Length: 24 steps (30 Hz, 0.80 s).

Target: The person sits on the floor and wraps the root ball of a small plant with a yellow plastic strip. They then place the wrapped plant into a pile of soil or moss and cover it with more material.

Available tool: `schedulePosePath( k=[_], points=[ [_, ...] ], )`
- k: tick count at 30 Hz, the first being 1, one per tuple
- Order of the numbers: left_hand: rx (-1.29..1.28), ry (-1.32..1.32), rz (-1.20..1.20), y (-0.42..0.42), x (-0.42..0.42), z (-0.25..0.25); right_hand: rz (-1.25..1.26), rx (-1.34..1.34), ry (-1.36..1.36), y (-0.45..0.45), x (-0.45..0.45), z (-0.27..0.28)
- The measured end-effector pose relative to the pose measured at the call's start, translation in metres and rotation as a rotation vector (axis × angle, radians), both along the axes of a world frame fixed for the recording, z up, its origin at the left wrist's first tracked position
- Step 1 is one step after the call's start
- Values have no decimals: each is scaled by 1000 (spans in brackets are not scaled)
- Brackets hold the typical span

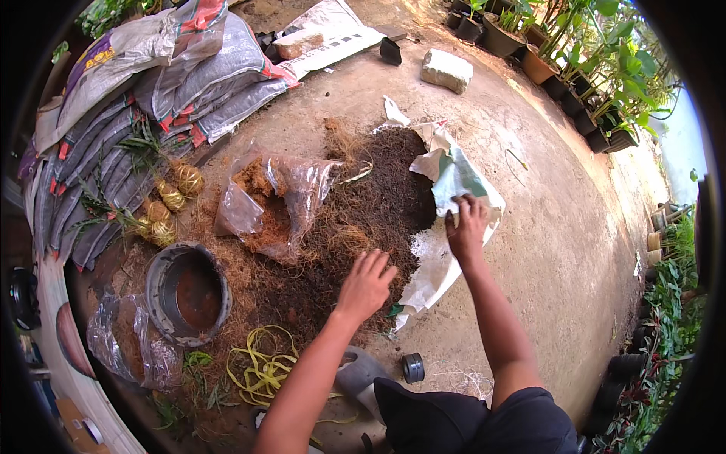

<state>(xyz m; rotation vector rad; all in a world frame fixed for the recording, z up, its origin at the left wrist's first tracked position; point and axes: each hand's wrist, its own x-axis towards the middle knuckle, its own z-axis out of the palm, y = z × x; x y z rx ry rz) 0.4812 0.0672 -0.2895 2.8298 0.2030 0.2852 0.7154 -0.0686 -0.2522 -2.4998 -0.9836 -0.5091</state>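
A mound of dark soil (391, 176) mixed with coconut fibre lies on a spread woven plastic sack (425, 267). Over the near part of the mound is my left hand (367, 284), fingers spread and holding nothing; whether it touches the soil I cannot tell. My right hand (469, 227) is at the folded white and green flap (460, 176) of the sack, thumb apart from the fingers; whether it grips the flap is unclear. Left of the mound, a clear plastic bag (300, 210) stands open with brown coir (252, 181) inside.
A grey tub (221, 284) with brown liquid stands left, below several wrapped root balls (187, 179) with leaves. Yellow strapping (261, 369) and a black pot (413, 368) lie near me. Filled sacks (221, 85) are stacked upper left; a stone block (447, 69) and potted plants are farther off.
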Motion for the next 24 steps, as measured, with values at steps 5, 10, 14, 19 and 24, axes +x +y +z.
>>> schedulePosePath(
  k=[5,10,14,19,24],
  points=[
    [175,365,46,18,13,-13,246,38,507,15,-25,-75],
    [102,353,97,57,-35,-12,-87,272,707,35,49,-126],
    [7,348,162,50,-41,-13,-104,198,677,75,68,-144],
    [-59,309,218,40,-33,-14,97,133,643,101,-4,-130],
    [-75,309,244,33,-33,-13,214,2,580,79,-59,-122]
  ],
)
